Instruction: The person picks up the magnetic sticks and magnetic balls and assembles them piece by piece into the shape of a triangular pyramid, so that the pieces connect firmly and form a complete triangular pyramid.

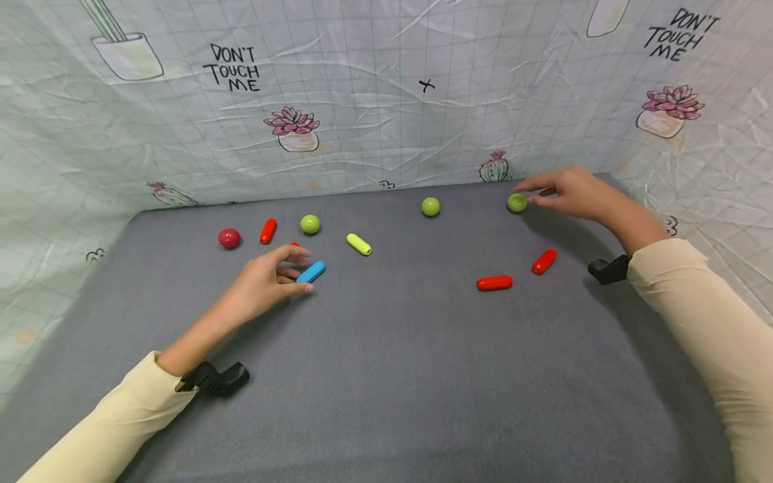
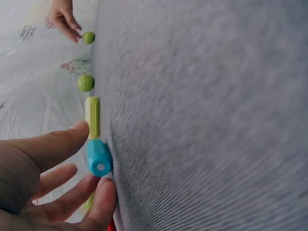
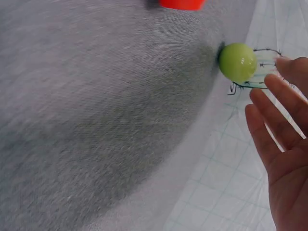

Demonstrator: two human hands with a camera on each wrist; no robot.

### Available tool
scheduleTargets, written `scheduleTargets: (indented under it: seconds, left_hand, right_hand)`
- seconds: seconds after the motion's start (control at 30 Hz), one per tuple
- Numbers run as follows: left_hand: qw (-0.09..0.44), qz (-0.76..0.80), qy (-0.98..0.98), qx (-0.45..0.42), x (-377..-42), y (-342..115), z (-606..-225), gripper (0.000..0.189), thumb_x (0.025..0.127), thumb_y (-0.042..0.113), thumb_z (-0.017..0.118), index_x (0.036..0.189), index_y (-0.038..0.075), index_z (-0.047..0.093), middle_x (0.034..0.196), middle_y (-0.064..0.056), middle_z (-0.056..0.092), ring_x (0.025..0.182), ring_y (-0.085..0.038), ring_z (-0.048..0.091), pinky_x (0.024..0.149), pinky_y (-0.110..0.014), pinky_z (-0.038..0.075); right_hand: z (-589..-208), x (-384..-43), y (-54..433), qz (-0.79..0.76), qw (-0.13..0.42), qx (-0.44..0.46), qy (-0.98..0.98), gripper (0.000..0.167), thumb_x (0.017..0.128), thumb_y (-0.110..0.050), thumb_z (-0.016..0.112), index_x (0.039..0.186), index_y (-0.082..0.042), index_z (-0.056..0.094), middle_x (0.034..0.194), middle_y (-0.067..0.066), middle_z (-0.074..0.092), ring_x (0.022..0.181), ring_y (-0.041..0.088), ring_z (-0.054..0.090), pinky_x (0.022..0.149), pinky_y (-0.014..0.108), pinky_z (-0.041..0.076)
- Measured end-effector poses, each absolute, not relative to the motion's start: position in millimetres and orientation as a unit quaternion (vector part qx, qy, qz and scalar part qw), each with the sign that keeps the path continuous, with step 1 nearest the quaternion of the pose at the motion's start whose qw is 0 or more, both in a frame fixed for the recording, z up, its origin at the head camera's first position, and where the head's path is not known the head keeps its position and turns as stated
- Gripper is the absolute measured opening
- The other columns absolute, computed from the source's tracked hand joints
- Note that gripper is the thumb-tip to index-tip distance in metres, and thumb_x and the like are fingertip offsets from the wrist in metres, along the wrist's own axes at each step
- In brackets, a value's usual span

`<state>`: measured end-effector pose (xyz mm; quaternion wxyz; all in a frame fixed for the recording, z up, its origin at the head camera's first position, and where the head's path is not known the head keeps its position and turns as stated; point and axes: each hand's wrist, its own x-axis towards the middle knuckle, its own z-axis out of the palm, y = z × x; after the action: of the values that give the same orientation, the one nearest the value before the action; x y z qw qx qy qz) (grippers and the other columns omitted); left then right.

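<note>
A short blue faceted stick (image 1: 311, 272) with a round mark in its end lies on the grey cloth. My left hand (image 1: 266, 278) is spread around it, thumb on the near side and fingers on the far side, with gaps showing in the head view. In the left wrist view the blue stick (image 2: 98, 158) sits between thumb and fingertips. At the back right, my right hand (image 1: 570, 193) hovers beside a shiny green ball (image 1: 517, 202). The right wrist view shows its fingers loosely extended, close to the green ball (image 3: 237, 62) and holding nothing.
A yellow-green stick (image 1: 359, 244) lies near the blue one. Other green balls (image 1: 431, 206) (image 1: 311, 224), a dark red ball (image 1: 229, 238) and red sticks (image 1: 268, 231) (image 1: 494, 283) (image 1: 544, 261) are spread about. Another red stick is mostly behind my left hand. Printed fabric (image 1: 374, 100) hangs behind.
</note>
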<state>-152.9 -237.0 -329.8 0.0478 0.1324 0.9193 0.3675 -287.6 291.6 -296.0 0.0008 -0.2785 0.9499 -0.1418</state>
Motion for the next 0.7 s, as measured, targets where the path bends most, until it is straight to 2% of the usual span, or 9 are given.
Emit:
scheduleTargets:
  seconds: [0.17, 0.3, 0.5, 0.7]
  left_hand:
    - [0.073, 0.373, 0.916, 0.131, -157, -241, -331, 0.057, 0.084, 0.012, 0.085, 0.132, -0.004, 0.059, 0.121, -0.021, 0.067, 0.104, -0.030, 0.068, 0.086, -0.026, 0.056]
    - [0.086, 0.384, 0.912, 0.115, -161, -244, -334, 0.050, 0.084, 0.014, 0.086, 0.125, -0.002, 0.062, 0.117, -0.018, 0.068, 0.101, -0.026, 0.067, 0.081, -0.018, 0.054]
    - [0.092, 0.383, 0.915, 0.089, -163, -245, -337, 0.037, 0.084, 0.017, 0.086, 0.113, 0.003, 0.066, 0.104, -0.012, 0.070, 0.096, -0.019, 0.067, 0.075, -0.020, 0.053]
    - [0.081, 0.381, 0.918, 0.077, -163, -245, -338, 0.034, 0.086, 0.021, 0.085, 0.111, 0.004, 0.069, 0.101, -0.010, 0.073, 0.093, -0.017, 0.068, 0.073, -0.022, 0.053]
  right_hand:
    - [-299, -297, 291, -0.174, 0.048, -0.263, 0.948, 0.031, 0.096, -0.007, 0.069, 0.127, -0.009, 0.072, 0.129, 0.020, 0.067, 0.108, 0.039, 0.070, 0.082, 0.049, 0.058]
    - [-303, -303, 289, -0.192, 0.070, -0.256, 0.945, 0.032, 0.093, -0.004, 0.073, 0.125, -0.007, 0.073, 0.128, 0.019, 0.068, 0.112, 0.039, 0.068, 0.086, 0.049, 0.057]
    - [-309, -313, 283, -0.167, 0.074, -0.239, 0.954, 0.037, 0.089, -0.012, 0.080, 0.124, -0.006, 0.073, 0.117, 0.019, 0.073, 0.105, 0.034, 0.071, 0.079, 0.040, 0.058]
    - [-308, -321, 282, -0.188, 0.090, -0.202, 0.957, 0.042, 0.085, -0.017, 0.085, 0.124, -0.007, 0.074, 0.113, 0.017, 0.074, 0.101, 0.031, 0.071, 0.069, 0.029, 0.053]
